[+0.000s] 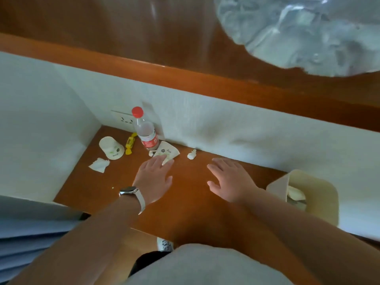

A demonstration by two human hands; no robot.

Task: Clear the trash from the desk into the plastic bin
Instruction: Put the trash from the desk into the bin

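Trash lies at the back left of the wooden desk [185, 198]: an upright plastic bottle [145, 131] with a red cap, a paper cup [112, 148] on its side, a yellow candy wrapper [130, 143], a crumpled tissue [99, 165], a flattened paper cup [167, 152] and a small white scrap [191, 154]. My left hand [153, 181], with a watch on the wrist, is open, its fingertips touching the flattened cup. My right hand [230, 179] hovers open over the bare desk, apart from the scrap. The cream plastic bin [314, 199] stands at the desk's right end with some trash inside.
White walls enclose the desk at the back and left, with a power socket [123, 120] behind the bottle. A wooden shelf [185, 79] runs overhead, with a clear plastic bag [304, 31] on it. A blue cloth [30, 229] lies at the lower left.
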